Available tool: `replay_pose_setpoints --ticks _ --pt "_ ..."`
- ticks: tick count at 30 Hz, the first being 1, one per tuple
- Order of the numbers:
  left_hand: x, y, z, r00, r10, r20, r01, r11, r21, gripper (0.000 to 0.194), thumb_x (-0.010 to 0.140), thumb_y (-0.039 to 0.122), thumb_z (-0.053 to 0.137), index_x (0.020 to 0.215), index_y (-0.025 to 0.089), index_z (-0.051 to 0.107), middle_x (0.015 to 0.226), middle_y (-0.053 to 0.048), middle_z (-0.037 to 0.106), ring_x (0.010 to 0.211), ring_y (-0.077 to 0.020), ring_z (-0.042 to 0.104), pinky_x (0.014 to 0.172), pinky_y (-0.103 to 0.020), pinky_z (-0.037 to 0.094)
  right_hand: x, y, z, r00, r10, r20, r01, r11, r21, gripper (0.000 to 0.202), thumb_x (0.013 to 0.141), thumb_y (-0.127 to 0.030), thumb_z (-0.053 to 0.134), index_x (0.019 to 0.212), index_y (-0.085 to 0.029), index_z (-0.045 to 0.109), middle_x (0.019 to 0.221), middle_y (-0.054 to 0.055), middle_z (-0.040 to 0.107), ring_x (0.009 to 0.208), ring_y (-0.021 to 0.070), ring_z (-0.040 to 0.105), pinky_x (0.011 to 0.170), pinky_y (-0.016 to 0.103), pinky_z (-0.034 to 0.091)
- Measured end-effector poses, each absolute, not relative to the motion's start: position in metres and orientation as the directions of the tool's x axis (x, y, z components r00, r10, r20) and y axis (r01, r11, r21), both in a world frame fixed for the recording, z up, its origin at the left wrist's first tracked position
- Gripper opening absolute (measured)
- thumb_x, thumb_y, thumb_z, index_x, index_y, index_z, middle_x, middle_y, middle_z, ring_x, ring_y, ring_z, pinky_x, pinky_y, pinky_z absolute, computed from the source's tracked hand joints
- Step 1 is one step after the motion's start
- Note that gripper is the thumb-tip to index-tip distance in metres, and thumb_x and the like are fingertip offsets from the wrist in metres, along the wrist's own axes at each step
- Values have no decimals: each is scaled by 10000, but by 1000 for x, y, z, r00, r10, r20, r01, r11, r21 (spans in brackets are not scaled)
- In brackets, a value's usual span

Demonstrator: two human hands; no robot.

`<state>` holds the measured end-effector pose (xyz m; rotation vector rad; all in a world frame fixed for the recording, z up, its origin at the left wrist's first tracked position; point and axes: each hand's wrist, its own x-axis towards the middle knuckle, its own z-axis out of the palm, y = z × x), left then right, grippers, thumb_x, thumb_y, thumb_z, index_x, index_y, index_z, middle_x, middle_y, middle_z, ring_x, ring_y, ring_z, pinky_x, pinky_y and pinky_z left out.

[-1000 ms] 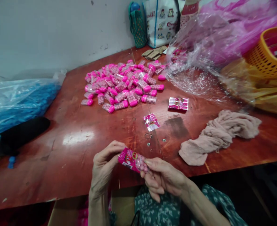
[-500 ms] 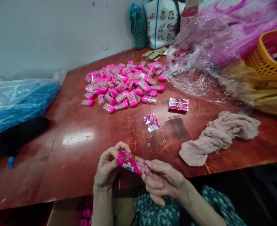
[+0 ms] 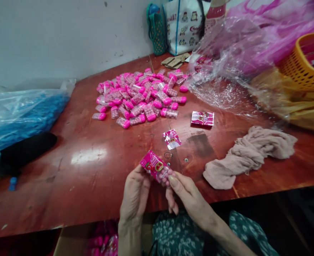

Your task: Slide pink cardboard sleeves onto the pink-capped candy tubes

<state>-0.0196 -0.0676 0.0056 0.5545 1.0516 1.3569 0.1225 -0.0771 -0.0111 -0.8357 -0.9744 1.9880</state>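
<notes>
Both hands meet on a small clear candy tube with pink balls inside and a bright pink printed label around it. My right hand pinches its clear end, thumb on top. My left hand is at the labelled end, its fingers partly hidden behind the label. Beyond my hands lies a single flat pink label, and to its right a banded stack of labels. Farther back is a heap of unlabelled candy tubes with pink caps.
A crumpled beige cloth lies on the right of the red table. Clear plastic film and a yellow basket stand behind it. A bag of blue items is at left. Below the edge, a carton holds pink-capped tubes.
The candy tube has moved slightly up and right and turned, its label now facing more upward. My left hand has shifted right, its fingers going behind the label.
</notes>
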Motion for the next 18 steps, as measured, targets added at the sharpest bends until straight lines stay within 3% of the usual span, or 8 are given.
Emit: replay_pose_setpoints --ticks 2,5,9,13,18 --pt "-8 -68 7 -114 932 -343 -489 247 836 282 714 346 637 868 110 663 935 -129 664 805 -229 609 695 -326 488 120 -80 -10 -452 864 -221 -205 -342 -917 355 915 -435 313 764 -156 473 531 -39 492 411 62 430 438 191 351" --pt "5 -70 9 -182 922 -341 -508 209 836 238 754 319 597 861 123 679 958 -129 668 753 -206 621 643 -298 499 119 -85 -7 -384 896 -224 -92 -278 -956 369 916 -433 311 703 -173 462 527 -30 486 435 74 431 456 203 339" --pt "21 -78 15 -213 924 -319 -520 169 837 219 792 297 548 901 158 678 1014 -116 657 578 -134 601 503 -238 491 122 -95 -6 -313 921 -231 -125 -281 -952 336 883 -471 367 747 -194 500 532 -12 484 453 111 426 453 238 324" --pt "33 -90 18 -193 909 -370 -551 211 807 214 818 272 510 943 198 668 1028 -96 656 316 -24 421 343 -192 417 121 -103 -5 -319 925 -206 -128 -257 -958 308 871 -466 394 862 -196 541 563 17 510 476 144 451 462 264 328" --pt "31 -94 11 -177 885 -431 -569 265 778 233 817 283 509 933 162 671 1030 -115 655 279 0 358 302 -173 377 115 -96 0 -285 935 -212 -16 -226 -974 294 916 -381 327 866 -177 533 568 -2 510 469 118 468 474 240 345"
